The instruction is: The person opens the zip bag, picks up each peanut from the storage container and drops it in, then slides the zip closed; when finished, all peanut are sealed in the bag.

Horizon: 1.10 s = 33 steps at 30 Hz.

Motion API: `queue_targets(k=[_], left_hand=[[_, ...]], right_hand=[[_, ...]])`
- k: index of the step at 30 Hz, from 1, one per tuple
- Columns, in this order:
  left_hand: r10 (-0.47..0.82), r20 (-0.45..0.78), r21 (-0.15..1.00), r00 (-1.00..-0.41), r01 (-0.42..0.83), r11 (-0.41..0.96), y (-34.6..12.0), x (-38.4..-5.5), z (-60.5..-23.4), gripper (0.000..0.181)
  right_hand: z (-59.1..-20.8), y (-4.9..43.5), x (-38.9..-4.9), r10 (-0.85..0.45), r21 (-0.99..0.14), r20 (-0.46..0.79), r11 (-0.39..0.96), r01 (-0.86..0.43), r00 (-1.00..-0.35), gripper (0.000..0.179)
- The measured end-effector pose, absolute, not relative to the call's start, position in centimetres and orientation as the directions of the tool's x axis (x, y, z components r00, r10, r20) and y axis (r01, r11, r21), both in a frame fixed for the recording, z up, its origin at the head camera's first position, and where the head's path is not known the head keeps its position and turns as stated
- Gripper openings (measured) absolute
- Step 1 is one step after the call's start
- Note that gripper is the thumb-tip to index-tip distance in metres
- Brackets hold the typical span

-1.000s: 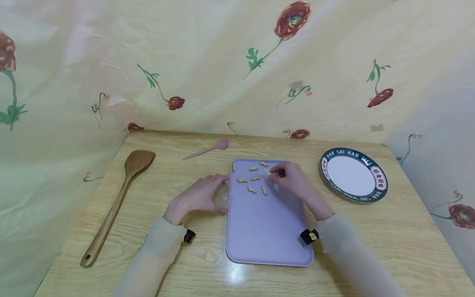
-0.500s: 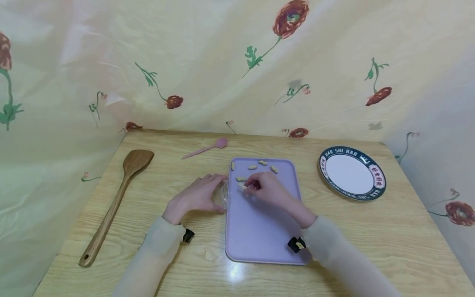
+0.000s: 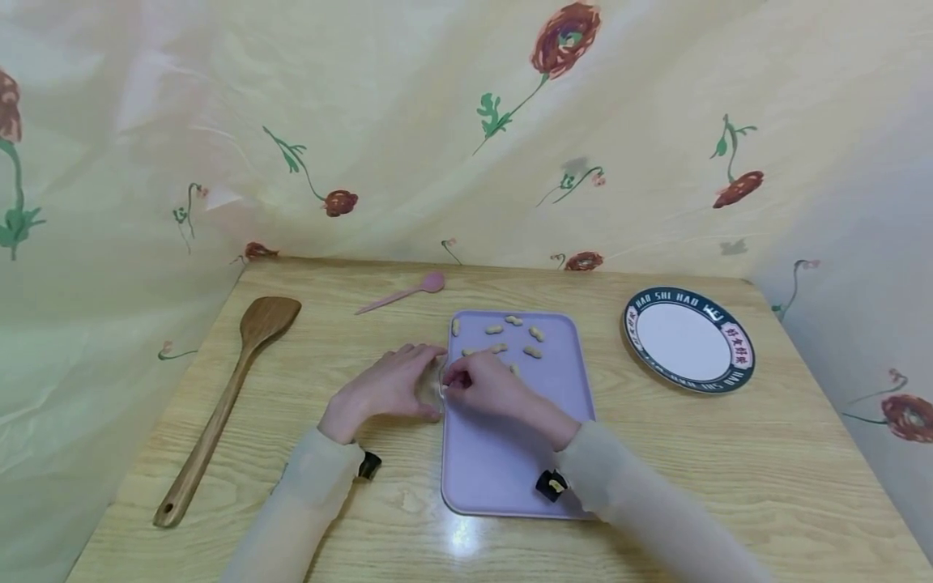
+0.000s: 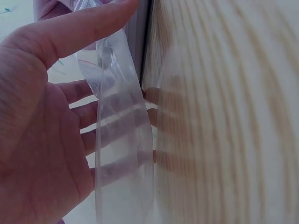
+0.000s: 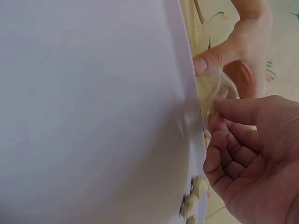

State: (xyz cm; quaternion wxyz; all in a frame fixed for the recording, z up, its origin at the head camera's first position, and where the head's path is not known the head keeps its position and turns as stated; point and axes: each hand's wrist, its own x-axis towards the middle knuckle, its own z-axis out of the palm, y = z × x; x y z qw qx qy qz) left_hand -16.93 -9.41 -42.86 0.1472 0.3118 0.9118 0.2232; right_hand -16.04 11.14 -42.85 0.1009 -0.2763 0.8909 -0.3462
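My left hand (image 3: 389, 385) curves round the mouth of a clear plastic bag (image 4: 122, 154) at the left edge of the lilac tray (image 3: 510, 478). In the left wrist view, its fingers show through the film. My right hand (image 3: 490, 390) has its fingertips at the bag mouth, pinching a peanut (image 5: 213, 112) that is mostly hidden by finger and thumb. Several unshelled peanuts (image 3: 537, 334) lie scattered over the far half of the tray, some partly covered by the right hand.
Left of the hands lies a wooden spatula (image 3: 244, 364). Behind the tray is a pink spoon (image 3: 433, 282). To the right rests a white plate with a dark patterned rim (image 3: 742, 344). A flowered cloth (image 3: 408, 138) hangs behind the wooden table (image 3: 692, 461).
My right hand let go of one peanut near the tray's far right, picked up another from the middle, and carried it left to the bag. The left hand has stayed in place.
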Motion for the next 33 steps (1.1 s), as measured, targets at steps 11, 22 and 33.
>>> queue_targets(k=[11, 22, 33], left_hand=[[0.641, -0.110, 0.489, -0.760, 0.520, 0.700, -9.5, -16.9, -43.2, 0.092], [0.639, -0.117, 0.494, -0.760, 0.514, 0.701, -9.5, -17.0, -43.3, 0.093], [0.622, -0.139, 0.495, -0.770, 0.491, 0.717, -9.4, -17.0, -43.2, 0.094]], right_hand=[[-43.4, 10.2, -16.6, -0.563, -0.758, -0.050, 0.559, -0.336, -0.825, 0.005], [-43.3, 11.5, -16.6, -0.512, -0.777, -0.079, 0.570, -0.269, -0.855, 0.015], [-41.3, 17.6, -18.6, -0.304, -0.741, -0.069, 0.653, -0.156, -0.950, 0.019]])
